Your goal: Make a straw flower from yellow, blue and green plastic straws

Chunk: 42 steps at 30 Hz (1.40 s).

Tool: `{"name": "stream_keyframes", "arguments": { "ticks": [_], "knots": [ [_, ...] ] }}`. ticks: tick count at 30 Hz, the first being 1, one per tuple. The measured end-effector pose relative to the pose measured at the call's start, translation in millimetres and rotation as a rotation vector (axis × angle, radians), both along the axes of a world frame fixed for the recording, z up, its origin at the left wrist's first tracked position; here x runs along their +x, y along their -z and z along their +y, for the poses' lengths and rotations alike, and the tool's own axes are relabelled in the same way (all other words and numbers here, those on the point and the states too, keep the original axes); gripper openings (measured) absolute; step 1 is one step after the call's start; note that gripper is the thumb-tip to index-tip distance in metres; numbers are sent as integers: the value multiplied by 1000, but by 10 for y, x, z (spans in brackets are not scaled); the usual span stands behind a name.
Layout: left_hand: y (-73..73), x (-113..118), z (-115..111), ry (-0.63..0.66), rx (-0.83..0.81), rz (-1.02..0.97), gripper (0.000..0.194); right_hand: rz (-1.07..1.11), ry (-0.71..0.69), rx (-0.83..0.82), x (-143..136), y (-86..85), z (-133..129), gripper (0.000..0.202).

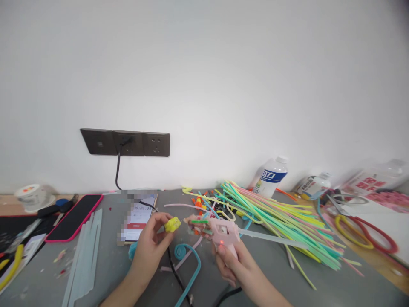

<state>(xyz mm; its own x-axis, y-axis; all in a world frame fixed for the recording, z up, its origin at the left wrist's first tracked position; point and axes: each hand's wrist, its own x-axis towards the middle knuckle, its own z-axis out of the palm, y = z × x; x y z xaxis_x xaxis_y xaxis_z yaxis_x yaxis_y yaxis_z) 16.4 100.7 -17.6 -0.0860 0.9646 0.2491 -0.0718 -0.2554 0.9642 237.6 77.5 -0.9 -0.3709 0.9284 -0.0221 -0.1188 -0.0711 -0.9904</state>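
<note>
Between the thumb and fingers of my left hand point(153, 236) is a small yellow fuzzy piece point(172, 224), which looks like coiled pipe cleaner. My right hand point(230, 260) is wrapped round the handle of a pink hot glue gun point(223, 230) with a red light glowing on its side. Its nozzle end, crusted with coloured bits, points left and sits a little apart from the yellow piece. A clear glue stick point(271, 238) sticks out of the gun's back. Below and between my hands lies a blue pipe cleaner point(195, 273) with a spiral-curled end.
Many pastel pipe cleaners point(287, 221) are heaped at right, near scissors point(364, 230) and a white bottle point(271, 177). At left lie glue sticks point(83, 256), a pink-edged phone point(75, 218) and a phone showing a timer point(139, 219). A black cord point(174, 264) crosses the grey mat.
</note>
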Motion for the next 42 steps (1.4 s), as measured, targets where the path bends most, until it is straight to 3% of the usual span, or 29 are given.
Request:
{"name": "stream_keyframes", "arguments": {
  "ticks": [9,16,20,23,26,31,34,38,42],
  "knots": [
    [-7,1,8,26,7,8,18,-21,-35,0,-2,-42,11,51],
    [5,-10,17,59,-39,28,19,131,25,102,27,140,64,42],
    [-14,-10,33,28,-116,14,33,319,-55,54,16,64,148,57],
    [-24,-14,39,44,-174,-22,36,369,-14,-25,5,-9,187,61],
    [-28,6,7,131,-206,-42,34,252,121,19,3,-31,190,60],
    [-79,122,-120,409,-154,-90,27,141,338,90,-80,-26,199,61],
    [-132,201,-193,514,-144,-173,25,248,337,33,-206,-46,215,57],
    [-188,277,-267,624,-182,-223,31,330,206,-64,-384,-84,172,64],
    [-168,325,-299,641,-186,-210,30,300,143,-41,-469,-57,97,68]
  ]
}}
